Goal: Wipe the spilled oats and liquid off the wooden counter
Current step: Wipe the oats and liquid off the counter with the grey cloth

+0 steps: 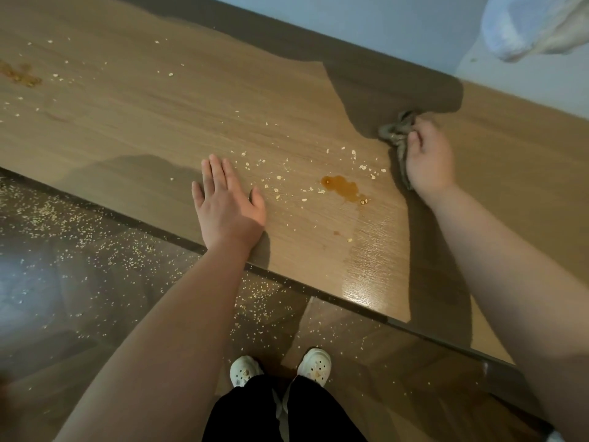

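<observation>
Early stage, I'd judge. Right grip (428, 157) clamped on a bunched rag (396, 130), up-right of the puddle (342, 186) and not touching it. Left grip (228, 205) flat on the table (159, 100), fingers straight, left of the puddle. Puddle intact, with oats (277, 178) scattered around it. Second stain (19, 74) far left of the puddle. Wet sheen (360, 269) below the puddle hints at one pass. Nearly all left to do.

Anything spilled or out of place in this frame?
Yes. An amber puddle sits on the wooden counter between the left hand and right hand, with loose oats around it. A second brown smear lies at the far left. Many more oats litter the floor below. The right hand grips a cloth.
</observation>
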